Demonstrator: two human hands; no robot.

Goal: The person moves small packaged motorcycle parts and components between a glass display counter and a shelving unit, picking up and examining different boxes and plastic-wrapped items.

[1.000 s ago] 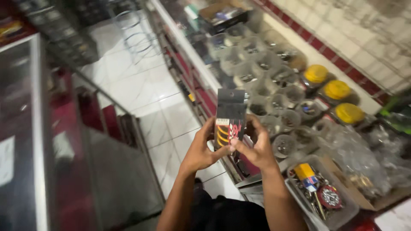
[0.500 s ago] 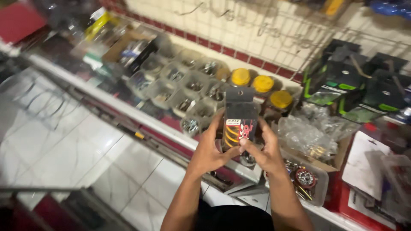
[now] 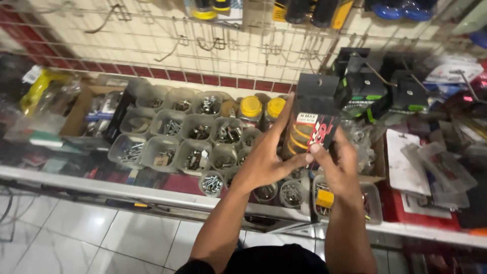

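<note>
Holding black package (image 3: 314,119), screw-filled cups (image 3: 167,147) behind

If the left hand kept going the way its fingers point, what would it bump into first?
The left hand already grips the black and orange package. Its fingers point up toward the wire grid wall; past the package, that probably comes first, though depth is hard to judge.

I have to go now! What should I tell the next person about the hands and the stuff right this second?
Left hand: grips the black packet by its left edge.
Right hand: holds the packet's lower right side.
The packet is upright, raised over the shelf, in front of the plastic cups of screws and yellow-lidded jars.
Done: packet is in both hands.
Left: it rests nowhere yet.
</note>
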